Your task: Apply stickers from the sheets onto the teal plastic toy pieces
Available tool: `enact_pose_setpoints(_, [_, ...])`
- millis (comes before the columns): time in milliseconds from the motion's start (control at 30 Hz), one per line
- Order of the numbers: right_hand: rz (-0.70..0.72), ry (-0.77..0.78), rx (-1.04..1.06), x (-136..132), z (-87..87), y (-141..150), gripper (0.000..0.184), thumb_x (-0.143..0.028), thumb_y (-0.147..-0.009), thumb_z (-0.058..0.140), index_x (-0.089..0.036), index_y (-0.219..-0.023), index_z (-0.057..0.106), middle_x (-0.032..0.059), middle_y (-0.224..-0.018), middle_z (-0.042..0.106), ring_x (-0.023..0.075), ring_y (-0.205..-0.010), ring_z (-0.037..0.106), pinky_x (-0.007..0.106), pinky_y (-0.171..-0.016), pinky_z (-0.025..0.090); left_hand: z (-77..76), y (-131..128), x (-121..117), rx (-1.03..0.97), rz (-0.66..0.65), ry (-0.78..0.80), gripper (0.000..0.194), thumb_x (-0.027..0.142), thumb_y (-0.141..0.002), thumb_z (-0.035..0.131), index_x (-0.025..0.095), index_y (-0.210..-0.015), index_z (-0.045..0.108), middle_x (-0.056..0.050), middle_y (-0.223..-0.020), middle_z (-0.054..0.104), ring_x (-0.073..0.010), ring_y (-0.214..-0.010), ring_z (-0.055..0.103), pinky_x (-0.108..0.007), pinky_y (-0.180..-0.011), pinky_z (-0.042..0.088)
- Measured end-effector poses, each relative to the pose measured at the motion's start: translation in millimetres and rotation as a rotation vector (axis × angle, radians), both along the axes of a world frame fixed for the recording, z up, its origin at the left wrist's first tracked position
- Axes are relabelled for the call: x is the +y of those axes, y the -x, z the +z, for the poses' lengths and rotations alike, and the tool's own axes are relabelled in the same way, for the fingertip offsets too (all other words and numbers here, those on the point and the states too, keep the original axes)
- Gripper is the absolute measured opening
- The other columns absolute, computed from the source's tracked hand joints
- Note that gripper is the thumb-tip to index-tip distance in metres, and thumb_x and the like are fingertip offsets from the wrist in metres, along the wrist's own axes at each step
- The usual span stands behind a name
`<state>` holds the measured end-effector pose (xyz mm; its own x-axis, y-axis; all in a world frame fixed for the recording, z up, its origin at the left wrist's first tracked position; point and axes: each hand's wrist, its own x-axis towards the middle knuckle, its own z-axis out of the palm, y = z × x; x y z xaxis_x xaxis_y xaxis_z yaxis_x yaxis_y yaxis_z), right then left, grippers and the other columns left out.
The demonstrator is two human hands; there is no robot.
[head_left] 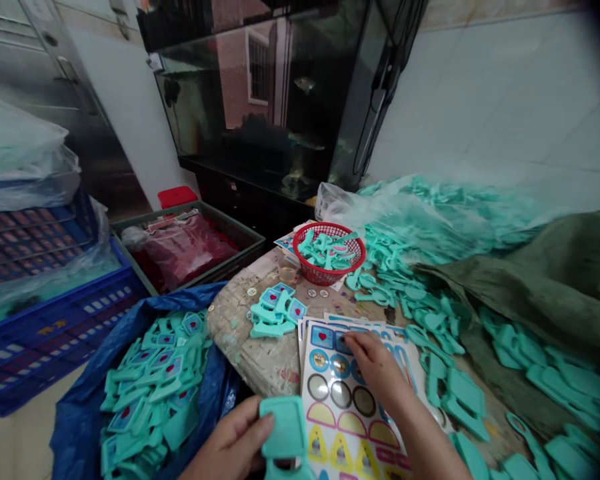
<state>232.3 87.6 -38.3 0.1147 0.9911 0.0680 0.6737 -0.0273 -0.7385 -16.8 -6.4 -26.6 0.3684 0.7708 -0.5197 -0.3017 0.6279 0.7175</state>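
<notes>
My left hand [237,437] grips a teal plastic piece [283,430] with a flat square head and an opening below it. No sticker shows on its face. Beside it lies a stack of sticker sheets [325,413] printed with squares, circles, half circles and triangles. At the top row of the uppermost sheet, the fingers of my right hand [373,357] pinch at a blue square sticker [341,341], partly hidden under the fingertips. Left of it is a blue square with a red heart [322,336]. Several teal pieces with heart stickers [275,310] lie beyond the sheets.
At left, a blue bag [75,427] holds many stickered pieces. A red basket [330,270] of teal parts stands at the table's far side. Loose teal pieces [425,300] pile up at right beside a green cloth [550,267]. A fish tank [260,120] stands behind.
</notes>
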Motion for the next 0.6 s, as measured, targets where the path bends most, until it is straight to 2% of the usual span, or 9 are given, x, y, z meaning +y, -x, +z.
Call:
enact_pose_setpoints(100, [-0.003, -0.008, -0.119, 1.3, -7.5, 7.4, 0.020, -0.034, -0.081, 0.044, -0.022, -0.083, 0.060, 0.0061, -0.085, 0.062, 0.0220, -0.081, 0.057, 0.033, -0.076, 0.043, 0.8, -29.1, 14.4, -0.018, 0.055, -0.059, 0.042, 0.047, -0.073, 0.065, 0.020, -0.105, 0.061, -0.003, -0.084, 0.068, -0.0202, -0.081, 0.063, -0.030, -0.074, 0.048])
enact_pose_setpoints(233, [-0.038, -0.002, -0.252, -0.4, -10.2, 14.5, 0.015, -0.028, -0.085, 0.040, -0.022, -0.079, 0.053, 0.0057, -0.085, 0.059, 0.0212, -0.079, 0.055, 0.031, -0.069, 0.041, -9.3, -52.4, 29.4, -0.030, 0.047, -0.082, 0.042, 0.050, -0.071, 0.066, 0.019, -0.098, 0.061, -0.001, -0.076, 0.065, -0.0182, -0.073, 0.063, -0.027, -0.067, 0.048])
enact_pose_setpoints(400, [-0.050, 0.035, -0.352, -1.3, -7.6, 17.9, 0.018, -0.027, -0.088, 0.037, -0.023, -0.077, 0.051, 0.0054, -0.086, 0.059, 0.0201, -0.074, 0.056, 0.029, -0.060, 0.036, -22.4, -58.9, 37.7, -0.073, 0.055, -0.009, 0.047, 0.049, -0.065, 0.071, 0.016, -0.097, 0.060, -0.004, -0.081, 0.066, -0.0196, -0.073, 0.064, -0.030, -0.067, 0.049])
enact_pose_setpoints(600, [-0.053, 0.085, -0.371, -3.3, -6.4, 19.4, 0.016, -0.028, -0.088, 0.038, -0.023, -0.079, 0.050, 0.0057, -0.089, 0.058, 0.0210, -0.074, 0.056, 0.029, -0.056, 0.029, -22.8, -59.8, 37.4, -0.085, 0.074, 0.017, 0.047, 0.050, -0.065, 0.070, 0.017, -0.096, 0.059, -0.004, -0.079, 0.066, -0.0195, -0.071, 0.065, -0.031, -0.066, 0.049])
